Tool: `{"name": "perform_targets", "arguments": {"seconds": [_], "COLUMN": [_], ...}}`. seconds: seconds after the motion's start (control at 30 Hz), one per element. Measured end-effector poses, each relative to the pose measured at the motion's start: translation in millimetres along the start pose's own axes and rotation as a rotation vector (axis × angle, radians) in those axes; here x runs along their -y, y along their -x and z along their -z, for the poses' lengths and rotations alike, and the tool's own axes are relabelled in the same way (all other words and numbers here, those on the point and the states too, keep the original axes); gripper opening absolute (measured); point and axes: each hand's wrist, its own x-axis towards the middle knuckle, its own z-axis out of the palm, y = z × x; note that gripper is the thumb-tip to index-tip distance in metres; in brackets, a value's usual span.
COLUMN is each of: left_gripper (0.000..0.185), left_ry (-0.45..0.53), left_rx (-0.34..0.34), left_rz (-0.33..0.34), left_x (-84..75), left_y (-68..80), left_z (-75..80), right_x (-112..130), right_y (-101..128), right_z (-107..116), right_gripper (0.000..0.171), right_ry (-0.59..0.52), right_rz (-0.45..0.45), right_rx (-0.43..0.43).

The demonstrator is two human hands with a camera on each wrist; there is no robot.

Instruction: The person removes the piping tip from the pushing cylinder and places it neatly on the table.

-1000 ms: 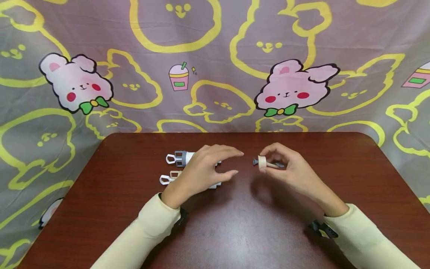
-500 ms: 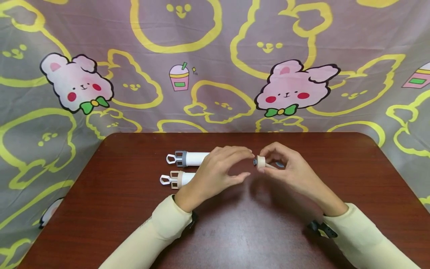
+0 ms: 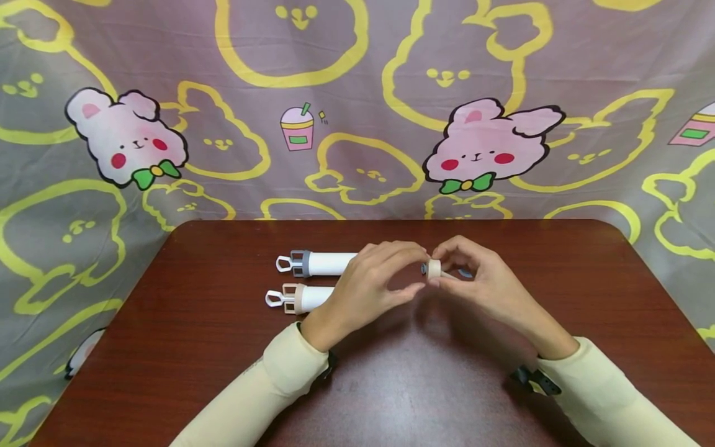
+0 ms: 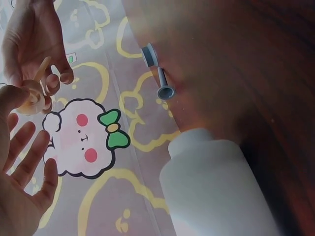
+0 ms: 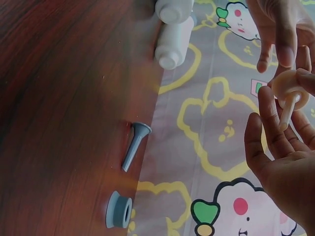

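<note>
My right hand [image 3: 483, 273] pinches a beige round cap with a thin stem [image 5: 289, 93] between thumb and fingertips, raised above the table. The stem points back toward the right palm. My left hand [image 3: 368, 279] reaches in from the left, fingers spread and lightly bent. Its index fingertip is close against the cap and the right fingertips; whether it touches is unclear. In the left wrist view, the left thumb overlaps the cap's edge [image 4: 34, 101]. On the table behind lie a grey flared stem [image 5: 132, 147] and a grey flanged ring [image 5: 117, 210].
Two white bottles lie on their sides at left, partly covered by the left hand: one with a grey collar [image 3: 304, 264], one with a beige collar [image 3: 293, 299]. Each has a white loop at its end. A patterned cloth [image 3: 357, 124] hangs behind the brown table [image 3: 402, 397].
My left hand has moved right, from above the bottles up to the beige cap, uncovering more of both bottles. The right hand has stayed nearly still, holding the cap.
</note>
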Motion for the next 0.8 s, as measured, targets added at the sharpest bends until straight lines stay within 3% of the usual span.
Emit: {"name": "perform_targets", "arguments": {"seconds": [0.8], "left_gripper": [0.031], "left_ry": [0.034], "left_rx": [-0.013], "left_rz": [-0.005], "left_x": [-1.2], "left_y": [-3.9], "left_z": [-8.6], "right_x": [0.2], "right_y": [1.5], "right_z": [1.8], "right_gripper": [0.026], "right_ry": [0.001], "right_rz": [-0.018], "right_rx": [0.004]}}
